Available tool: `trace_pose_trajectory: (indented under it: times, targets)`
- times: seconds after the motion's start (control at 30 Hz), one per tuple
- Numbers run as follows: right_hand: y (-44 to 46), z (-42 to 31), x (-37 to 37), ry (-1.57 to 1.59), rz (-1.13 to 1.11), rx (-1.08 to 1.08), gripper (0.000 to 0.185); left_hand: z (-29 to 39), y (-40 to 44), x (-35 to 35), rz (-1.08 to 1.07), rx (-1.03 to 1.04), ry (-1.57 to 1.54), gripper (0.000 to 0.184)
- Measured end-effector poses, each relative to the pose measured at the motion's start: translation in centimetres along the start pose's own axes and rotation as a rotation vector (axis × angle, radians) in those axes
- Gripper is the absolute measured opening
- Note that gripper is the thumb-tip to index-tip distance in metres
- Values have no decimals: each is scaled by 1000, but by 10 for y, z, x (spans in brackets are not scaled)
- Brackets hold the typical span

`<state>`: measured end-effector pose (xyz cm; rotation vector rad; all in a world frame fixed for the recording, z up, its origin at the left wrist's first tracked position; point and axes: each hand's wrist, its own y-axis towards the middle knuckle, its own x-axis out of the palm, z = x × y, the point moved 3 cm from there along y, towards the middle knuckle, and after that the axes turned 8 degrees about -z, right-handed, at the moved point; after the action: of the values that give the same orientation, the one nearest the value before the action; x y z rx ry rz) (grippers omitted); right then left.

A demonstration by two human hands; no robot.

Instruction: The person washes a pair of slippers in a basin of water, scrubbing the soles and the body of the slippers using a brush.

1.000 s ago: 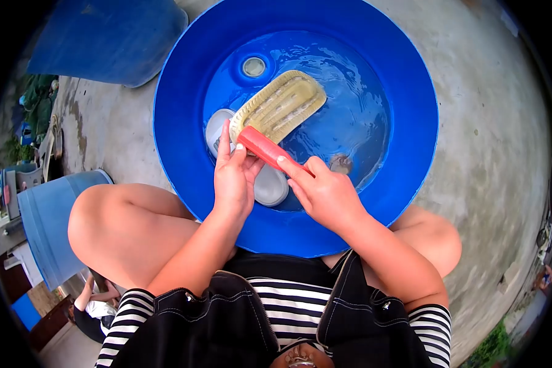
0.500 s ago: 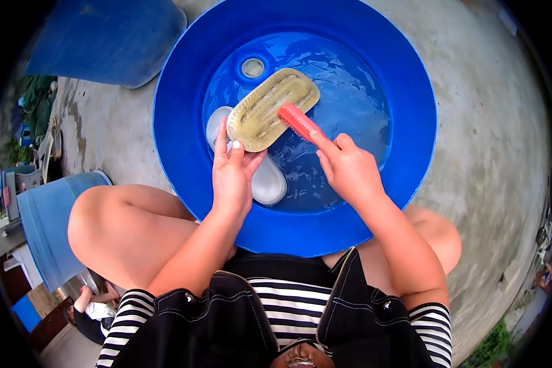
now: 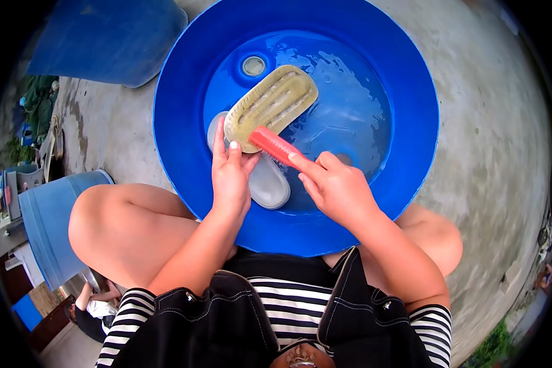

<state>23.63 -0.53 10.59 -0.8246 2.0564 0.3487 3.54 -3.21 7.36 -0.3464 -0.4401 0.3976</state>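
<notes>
Steady the yellowish sole [image 3: 273, 101] inside the blue tub [image 3: 416, 116] with left hand [image 3: 230, 184] half-curled at its near end; stroke lengthwise, lightly — with red brush [image 3: 275, 145] gripped in closed right hand [image 3: 345, 191].

access is widest over the water [image 3: 349, 104], between the yellowed oblong ridged piece [image 3: 273, 101] and the right wall of the round blue plastic tub [image 3: 420, 110]. the near approach is obstructed by the left hand [image 3: 232, 178] at the piece's near end and the right hand [image 3: 340, 187] with the red plastic brush [image 3: 276, 146]. the pale grey rounded slab [image 3: 270, 184] occupies the space between the hands. far left, a narrow gap separates the piece from the raised round fitting [image 3: 253, 65]. outside, bent bare legs [image 3: 126, 227] flank the near rim.
</notes>
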Motion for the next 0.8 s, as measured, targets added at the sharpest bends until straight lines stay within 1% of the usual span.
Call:
trace_pose_trajectory:
  times: [0.1,0.13,0.2,0.23,0.27,0.33,0.37,0.47,0.5,0.53,0.6,0.63,0.7,0.77,0.8]
  targets:
    - [10,14,-2,-99,6,123,37,2,-3,4,-33,22,-11,55]
    - [8,10,-2,-101,9,120,37,1,-3,3,-33,25,-11,55]
    - [0,-5,-1,1,-37,27,43,-3,0,1,-6,25,-10,55]
    - [-3,-9,1,62,-94,0,42,-2,1,2,-1,26,-8,55]
    - [-1,-7,3,65,-95,1,42,-1,1,2,13,11,-8,54]
    - [4,7,3,-53,-3,51,43,-2,0,3,19,-16,-7,54]
    - [7,14,0,-109,-14,112,43,-1,0,3,-3,-8,5,53]
    - [5,8,2,-126,33,49,38,0,0,3,-8,14,15,53]
    - [0,1,3,-107,8,-7,37,-1,0,4,7,16,12,52]
    - [-3,-3,6,-29,-35,-3,37,-2,1,4,10,16,13,52]
    - [2,13,8,-51,15,6,36,-3,2,1,-1,40,8,52]
    - [8,25,6,-67,28,64,35,-2,1,1,-10,33,8,52]
    - [15,62,-1,-204,-23,326,35,0,0,0,-36,22,27,54]
    - [9,113,-8,-260,-18,610,43,2,-3,2,-44,35,24,54]
    - [6,133,-16,-235,-44,785,47,2,-2,3,-50,42,20,55]
